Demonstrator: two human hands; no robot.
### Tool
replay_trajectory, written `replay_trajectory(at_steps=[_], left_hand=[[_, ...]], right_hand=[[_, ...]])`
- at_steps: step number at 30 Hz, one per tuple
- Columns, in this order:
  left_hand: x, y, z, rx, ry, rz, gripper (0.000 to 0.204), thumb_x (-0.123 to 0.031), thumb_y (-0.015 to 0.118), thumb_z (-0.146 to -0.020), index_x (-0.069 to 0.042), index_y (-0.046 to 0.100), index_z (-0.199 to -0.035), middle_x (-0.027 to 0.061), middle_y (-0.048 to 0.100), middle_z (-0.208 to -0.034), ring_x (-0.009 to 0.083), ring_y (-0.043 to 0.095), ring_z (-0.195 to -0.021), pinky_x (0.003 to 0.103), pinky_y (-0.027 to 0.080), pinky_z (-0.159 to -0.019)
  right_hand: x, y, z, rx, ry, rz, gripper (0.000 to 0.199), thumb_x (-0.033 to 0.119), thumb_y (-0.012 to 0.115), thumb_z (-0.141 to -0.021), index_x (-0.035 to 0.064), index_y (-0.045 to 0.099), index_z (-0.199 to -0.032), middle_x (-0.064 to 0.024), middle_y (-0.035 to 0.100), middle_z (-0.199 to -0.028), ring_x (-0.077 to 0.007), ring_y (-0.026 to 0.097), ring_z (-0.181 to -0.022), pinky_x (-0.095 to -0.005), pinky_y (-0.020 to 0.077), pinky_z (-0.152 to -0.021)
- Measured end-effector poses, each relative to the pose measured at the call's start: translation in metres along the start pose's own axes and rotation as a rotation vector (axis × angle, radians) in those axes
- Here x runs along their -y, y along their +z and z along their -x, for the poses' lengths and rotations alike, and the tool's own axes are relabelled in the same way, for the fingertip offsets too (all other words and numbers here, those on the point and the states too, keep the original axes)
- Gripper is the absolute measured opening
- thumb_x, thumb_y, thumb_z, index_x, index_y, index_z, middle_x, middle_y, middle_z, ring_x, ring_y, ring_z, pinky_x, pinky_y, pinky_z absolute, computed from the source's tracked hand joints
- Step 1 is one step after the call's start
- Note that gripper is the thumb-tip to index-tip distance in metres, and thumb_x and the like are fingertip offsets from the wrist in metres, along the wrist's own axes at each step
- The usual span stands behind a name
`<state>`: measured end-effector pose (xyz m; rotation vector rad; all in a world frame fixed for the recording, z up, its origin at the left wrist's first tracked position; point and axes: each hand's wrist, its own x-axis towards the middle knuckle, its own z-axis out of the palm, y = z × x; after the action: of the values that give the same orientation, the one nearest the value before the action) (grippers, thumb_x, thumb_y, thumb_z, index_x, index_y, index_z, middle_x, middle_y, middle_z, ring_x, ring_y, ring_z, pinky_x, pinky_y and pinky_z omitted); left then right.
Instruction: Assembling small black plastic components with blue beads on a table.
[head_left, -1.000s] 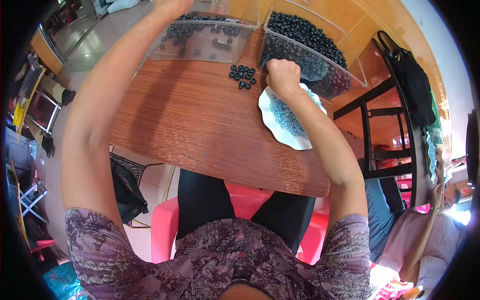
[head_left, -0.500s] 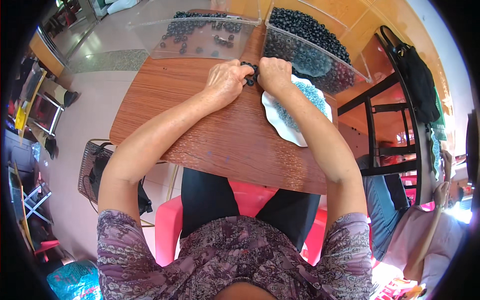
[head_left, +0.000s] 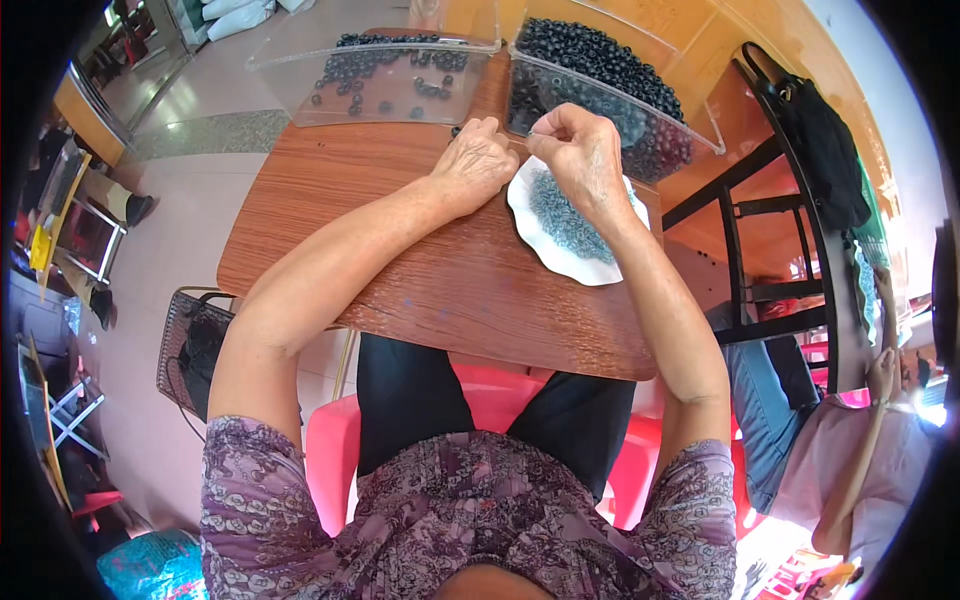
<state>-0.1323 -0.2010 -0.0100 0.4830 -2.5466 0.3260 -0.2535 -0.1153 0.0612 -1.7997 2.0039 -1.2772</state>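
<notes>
Both hands, left hand (head_left: 478, 160) and right hand (head_left: 583, 155), pinch something too small to tell, just above the white plate (head_left: 560, 245) of beads.

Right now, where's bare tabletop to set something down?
Free: the wooden table left of the left hand, below the clear tray, and the near strip below the white plate. Crowded: the far edge, where both hands, right hand, meet between plate and full bead tray.

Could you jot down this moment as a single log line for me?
left hand: fingertips pinched, meets right | right hand: pinched over white plate of small rings | clear trays of dark rings behind | wooden table
</notes>
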Motion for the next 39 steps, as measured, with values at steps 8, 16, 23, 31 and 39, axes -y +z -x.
replay_trajectory(at_steps=[8, 16, 23, 31, 39], left_hand=[[-0.023, -0.036, 0.013, -0.153, -0.319, 0.623, 0.017, -0.003, 0.059, -0.073, -0.001, 0.063, -0.088, 0.0111, 0.063, -0.085, 0.0214, 0.055, -0.075, 0.032, 0.044, -0.066], [-0.044, -0.081, 0.077, -0.023, -1.055, 2.047, 0.021, -0.002, 0.054, -0.084, 0.005, 0.056, -0.103, 0.0135, 0.062, -0.091, 0.0138, 0.058, -0.074, 0.025, 0.049, -0.066], [-0.057, -0.098, 0.106, -0.091, -1.042, 2.097, 0.021, -0.002, 0.056, -0.083, 0.006, 0.056, -0.103, 0.0157, 0.062, -0.094, 0.0157, 0.060, -0.077, 0.026, 0.050, -0.066], [-0.069, -0.110, 0.127, -0.120, -1.062, 2.028, 0.023, -0.001, 0.057, -0.083, 0.004, 0.057, -0.104, 0.0118, 0.062, -0.091, 0.0148, 0.059, -0.076, 0.026, 0.050, -0.066], [-0.084, -0.112, 0.143, -0.212, -0.990, 1.782, 0.020, -0.001, 0.060, -0.080, 0.002, 0.061, -0.100, 0.0059, 0.061, -0.082, 0.0107, 0.057, -0.071, 0.021, 0.047, -0.065]], right_hand=[[-0.008, -0.017, 0.039, 0.046, 0.045, -0.276, 0.008, 0.001, 0.064, -0.071, -0.0029, 0.061, -0.077, -0.0026, 0.061, -0.069, -0.0069, 0.054, -0.062, -0.0207, 0.0437, -0.057], [-0.002, -0.002, 0.082, 0.205, 0.204, -0.531, 0.011, -0.001, 0.067, -0.072, 0.0002, 0.059, -0.078, 0.0003, 0.058, -0.068, -0.0026, 0.051, -0.060, -0.0168, 0.0394, -0.053], [0.024, 0.015, 0.110, 0.243, 0.138, -0.601, 0.014, -0.001, 0.069, -0.070, 0.0035, 0.060, -0.080, 0.0035, 0.058, -0.071, -0.0009, 0.049, -0.063, -0.0149, 0.0367, -0.056], [0.037, 0.024, 0.130, 0.224, 0.102, -0.636, 0.012, 0.001, 0.068, -0.072, 0.0031, 0.062, -0.083, 0.0031, 0.059, -0.072, -0.0012, 0.051, -0.066, -0.0150, 0.0374, -0.057], [0.045, 0.037, 0.155, 0.249, 0.323, -0.844, 0.015, 0.004, 0.064, -0.077, -0.0018, 0.063, -0.091, -0.0014, 0.061, -0.073, -0.0048, 0.050, -0.059, -0.0174, 0.0410, -0.056]])
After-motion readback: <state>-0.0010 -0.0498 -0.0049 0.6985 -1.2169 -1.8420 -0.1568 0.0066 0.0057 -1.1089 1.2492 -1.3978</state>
